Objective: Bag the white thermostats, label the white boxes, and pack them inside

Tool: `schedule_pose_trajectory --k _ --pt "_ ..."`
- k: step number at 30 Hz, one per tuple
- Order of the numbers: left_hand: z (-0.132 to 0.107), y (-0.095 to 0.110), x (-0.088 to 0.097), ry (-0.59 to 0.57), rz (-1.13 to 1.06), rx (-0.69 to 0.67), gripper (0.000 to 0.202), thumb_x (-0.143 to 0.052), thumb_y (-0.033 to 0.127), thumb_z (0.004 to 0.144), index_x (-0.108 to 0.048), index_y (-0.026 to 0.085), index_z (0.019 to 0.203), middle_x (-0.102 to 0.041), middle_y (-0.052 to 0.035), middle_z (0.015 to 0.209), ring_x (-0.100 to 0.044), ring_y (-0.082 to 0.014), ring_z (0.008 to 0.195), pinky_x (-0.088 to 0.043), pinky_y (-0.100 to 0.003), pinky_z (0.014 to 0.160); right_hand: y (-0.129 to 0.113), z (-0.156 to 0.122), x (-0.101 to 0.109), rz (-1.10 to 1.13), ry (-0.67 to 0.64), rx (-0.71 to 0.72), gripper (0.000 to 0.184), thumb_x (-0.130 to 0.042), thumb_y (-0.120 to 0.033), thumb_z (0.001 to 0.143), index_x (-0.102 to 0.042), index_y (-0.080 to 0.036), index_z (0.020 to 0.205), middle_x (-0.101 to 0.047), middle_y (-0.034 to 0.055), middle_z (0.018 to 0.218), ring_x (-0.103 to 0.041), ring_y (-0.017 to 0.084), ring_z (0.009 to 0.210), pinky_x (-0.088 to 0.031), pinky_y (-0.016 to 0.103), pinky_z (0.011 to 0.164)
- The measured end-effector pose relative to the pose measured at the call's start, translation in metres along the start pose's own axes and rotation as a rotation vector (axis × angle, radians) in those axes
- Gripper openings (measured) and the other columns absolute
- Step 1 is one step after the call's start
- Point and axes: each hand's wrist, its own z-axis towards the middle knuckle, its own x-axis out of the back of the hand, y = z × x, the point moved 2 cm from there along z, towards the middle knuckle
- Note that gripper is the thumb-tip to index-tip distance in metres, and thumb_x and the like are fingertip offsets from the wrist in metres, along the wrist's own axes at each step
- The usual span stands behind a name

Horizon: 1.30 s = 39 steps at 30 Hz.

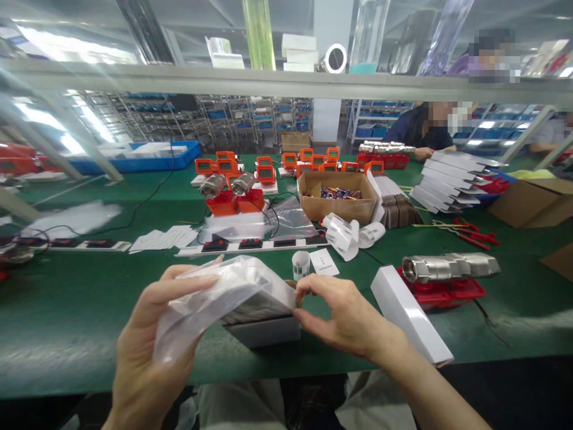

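My left hand (pixel 154 334) is wrapped round a clear plastic bag (pixel 244 278) with something pale and bulky inside; its contents are hard to make out. The bag is tilted over an open white box (pixel 271 335), partly inside it or just above; which one I cannot tell. At the box's right end, my right hand (pixel 347 313) has thumb and fingers closed on the edge, where a bit of brown cardboard shows. Just right of that hand lies a long white box (pixel 409 316), beside red meter housings with steel fittings (pixel 452 267).
Beyond the hands are a label roll (pixel 301 264), a printed card (pixel 324 263), a power strip (pixel 250 245) and curled label sheets (pixel 342 236). A cardboard box (pixel 338 206) holds small packets. Orange housings (pixel 266 173) stand behind. Red-handled pliers (pixel 474 233) lie right. A co-worker (pixel 421 128) sits opposite.
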Motion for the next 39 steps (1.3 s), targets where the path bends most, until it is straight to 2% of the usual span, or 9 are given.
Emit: schedule_pose_trajectory --k 4,9,14,18,23,25,28,34,39 --pt "0.007 0.01 -0.003 -0.183 0.04 -0.056 0.025 -0.063 0.016 0.082 -0.063 0.027 0.104 -0.058 0.0011 0.104 -0.056 -0.0126 0.104 -0.042 -0.022 0.097 0.0 0.001 0.001 -0.032 -0.026 -0.014 0.018 -0.064 -0.017 0.082 -0.056 -0.018 0.099 -0.066 0.0032 0.1 -0.062 0.018 0.092 -0.047 0.028 0.083" --pt "0.004 0.004 -0.01 -0.327 0.291 -0.165 0.032 -0.056 0.013 0.086 -0.061 0.031 0.111 -0.057 0.0002 0.106 -0.055 -0.0161 0.102 -0.027 -0.045 0.114 0.004 -0.002 0.001 -0.086 0.002 0.0 0.018 -0.061 -0.018 0.083 -0.057 -0.017 0.101 -0.066 0.0055 0.1 -0.062 0.02 0.093 -0.048 0.03 0.082" --pt "-0.009 -0.008 -0.012 -0.332 0.578 -0.235 0.024 -0.058 0.023 0.086 -0.065 0.033 0.106 -0.038 -0.0019 0.141 -0.032 -0.0296 0.132 -0.015 -0.059 0.114 0.005 -0.007 0.0 -0.099 0.045 -0.001 0.027 -0.061 -0.02 0.082 -0.052 -0.017 0.107 -0.063 0.0056 0.105 -0.06 0.019 0.097 -0.046 0.03 0.084" --pt "-0.028 -0.012 -0.013 -0.265 0.429 -0.038 0.037 -0.06 0.028 0.085 -0.053 0.031 0.121 -0.035 -0.0041 0.145 -0.031 -0.0296 0.134 -0.027 -0.055 0.111 0.003 -0.008 -0.003 -0.066 0.031 -0.02 0.034 -0.061 -0.021 0.082 -0.049 -0.019 0.114 -0.06 0.0056 0.113 -0.057 0.018 0.105 -0.044 0.029 0.09" --pt "-0.028 -0.04 -0.021 -0.061 -0.008 0.27 0.057 -0.06 0.032 0.086 -0.033 0.028 0.136 -0.038 -0.007 0.144 -0.032 -0.0251 0.137 -0.027 -0.047 0.115 0.004 -0.002 -0.007 -0.034 0.085 -0.035 0.013 -0.051 -0.021 0.091 -0.05 -0.021 0.104 -0.06 0.0019 0.097 -0.057 0.016 0.09 -0.043 0.027 0.08" --pt "-0.02 -0.056 -0.028 -0.116 -0.131 0.384 0.056 -0.057 0.039 0.087 -0.033 0.024 0.136 -0.041 -0.0086 0.142 -0.034 -0.0251 0.135 -0.027 -0.044 0.114 0.004 0.001 -0.01 -0.014 0.112 -0.041 0.007 -0.046 -0.02 0.093 -0.05 -0.021 0.098 -0.059 0.0005 0.09 -0.057 0.015 0.085 -0.042 0.026 0.076" --pt "-0.013 -0.07 -0.041 -0.251 -0.209 0.508 0.05 -0.052 0.046 0.089 -0.041 0.02 0.13 -0.052 -0.0101 0.131 -0.05 -0.0266 0.121 -0.041 -0.04 0.102 0.005 0.001 -0.016 0.002 0.145 -0.041 0.005 -0.046 -0.018 0.093 -0.05 -0.022 0.093 -0.058 0.0002 0.087 -0.056 0.015 0.082 -0.043 0.027 0.075" --pt "-0.032 -0.073 -0.051 -0.078 -0.123 0.491 0.045 -0.048 0.047 0.091 -0.03 0.025 0.125 -0.054 -0.0075 0.123 -0.056 -0.0204 0.11 -0.044 -0.035 0.095 0.007 -0.006 -0.023 0.13 0.267 -0.067 0.031 -0.052 -0.019 0.09 -0.045 -0.024 0.12 -0.057 0.0055 0.116 -0.06 0.014 0.09 -0.047 0.028 0.082" --pt "-0.049 -0.087 -0.046 0.069 -0.195 0.368 0.052 -0.062 0.053 0.081 -0.034 0.026 0.116 -0.058 -0.0044 0.109 -0.062 -0.0168 0.087 -0.051 -0.026 0.071 0.014 0.009 -0.021 0.483 0.086 -0.264 0.063 -0.07 -0.02 0.076 -0.043 -0.026 0.132 -0.058 -0.0001 0.099 -0.057 0.013 0.085 -0.047 0.028 0.082"
